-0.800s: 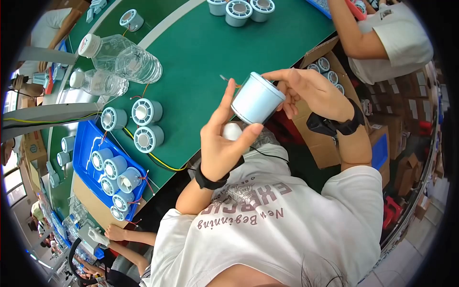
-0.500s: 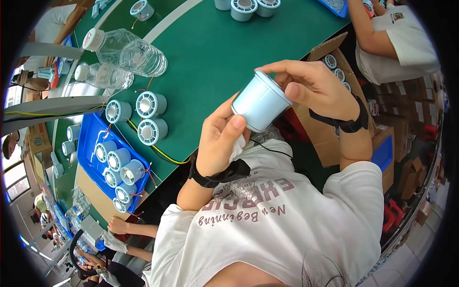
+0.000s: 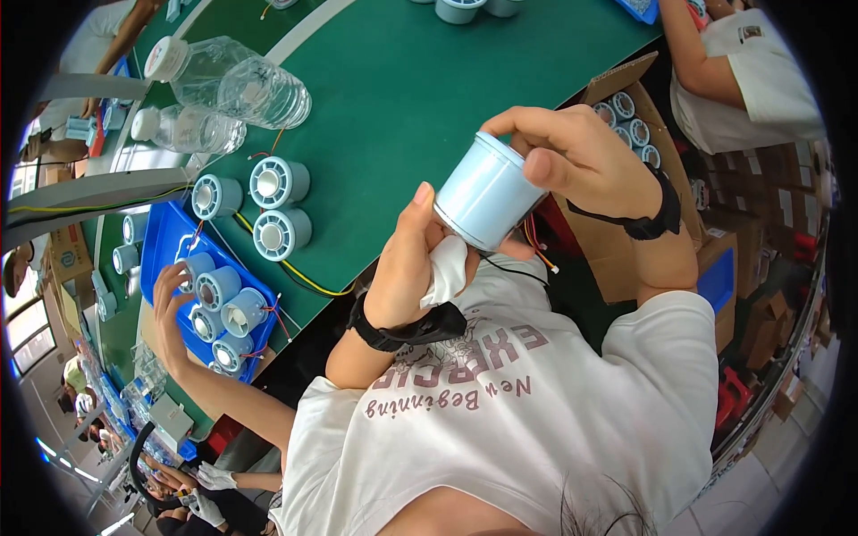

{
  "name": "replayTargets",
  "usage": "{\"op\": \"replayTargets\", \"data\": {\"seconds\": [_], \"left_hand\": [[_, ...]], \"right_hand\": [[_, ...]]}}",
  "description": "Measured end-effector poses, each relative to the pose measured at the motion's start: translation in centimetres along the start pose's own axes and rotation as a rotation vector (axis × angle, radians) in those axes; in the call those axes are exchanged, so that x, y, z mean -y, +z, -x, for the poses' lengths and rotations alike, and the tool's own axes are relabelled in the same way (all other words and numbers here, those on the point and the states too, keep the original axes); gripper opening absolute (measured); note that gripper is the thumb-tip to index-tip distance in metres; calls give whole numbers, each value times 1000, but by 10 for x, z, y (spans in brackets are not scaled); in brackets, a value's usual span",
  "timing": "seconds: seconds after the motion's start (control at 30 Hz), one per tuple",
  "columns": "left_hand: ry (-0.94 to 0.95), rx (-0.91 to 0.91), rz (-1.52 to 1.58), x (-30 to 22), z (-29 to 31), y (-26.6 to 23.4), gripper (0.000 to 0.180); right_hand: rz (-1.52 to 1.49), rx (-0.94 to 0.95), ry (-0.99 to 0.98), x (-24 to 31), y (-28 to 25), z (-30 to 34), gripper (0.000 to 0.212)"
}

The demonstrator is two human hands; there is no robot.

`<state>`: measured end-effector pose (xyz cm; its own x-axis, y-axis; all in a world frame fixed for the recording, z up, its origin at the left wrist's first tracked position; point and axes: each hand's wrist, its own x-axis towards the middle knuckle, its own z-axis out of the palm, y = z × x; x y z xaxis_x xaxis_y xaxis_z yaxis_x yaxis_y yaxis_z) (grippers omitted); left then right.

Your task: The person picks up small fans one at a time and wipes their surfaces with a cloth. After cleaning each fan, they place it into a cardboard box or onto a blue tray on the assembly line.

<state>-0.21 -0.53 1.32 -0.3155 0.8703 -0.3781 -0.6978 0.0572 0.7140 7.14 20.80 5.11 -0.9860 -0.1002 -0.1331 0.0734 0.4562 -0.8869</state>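
A light blue cylindrical housing [image 3: 490, 192] is tilted in front of my chest, above the table's edge. My right hand [image 3: 594, 165] grips its rim at the upper right, thumb and fingers closed round that end. Thin coloured wires with a small white connector [image 3: 552, 268] hang from its lower side. My left hand [image 3: 407, 263] is at the housing's lower left, with a crumpled white cloth [image 3: 447, 271] held in the palm. Its thumb points up beside the housing, and a fingertip shows beneath; the other fingers are partly hidden.
On the green table [image 3: 384, 107] stand several similar housings [image 3: 279, 181] and two clear bottles [image 3: 241, 85]. At the left, another person's hand [image 3: 168, 308] reaches into a blue tray [image 3: 161, 241] of housings. A cardboard box [image 3: 594, 237] with more housings stands at the right.
My left thumb has come off the housing, and more of the white cloth shows. The wires now show below the housing. The other person's hand has moved up to the blue tray.
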Motion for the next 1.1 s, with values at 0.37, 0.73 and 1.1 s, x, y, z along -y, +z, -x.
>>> {"op": "replayTargets", "data": {"seconds": [0.37,0.73,1.1], "left_hand": [[28,3,-395,24,-23,8,59],[59,5,-349,35,-40,-1,52],[165,-126,-321,17,-28,-13,45]], "right_hand": [[-182,-789,248,-42,-47,97,41],[550,-534,638,-224,15,166,44],[583,-493,496,-140,-51,117,54]]}}
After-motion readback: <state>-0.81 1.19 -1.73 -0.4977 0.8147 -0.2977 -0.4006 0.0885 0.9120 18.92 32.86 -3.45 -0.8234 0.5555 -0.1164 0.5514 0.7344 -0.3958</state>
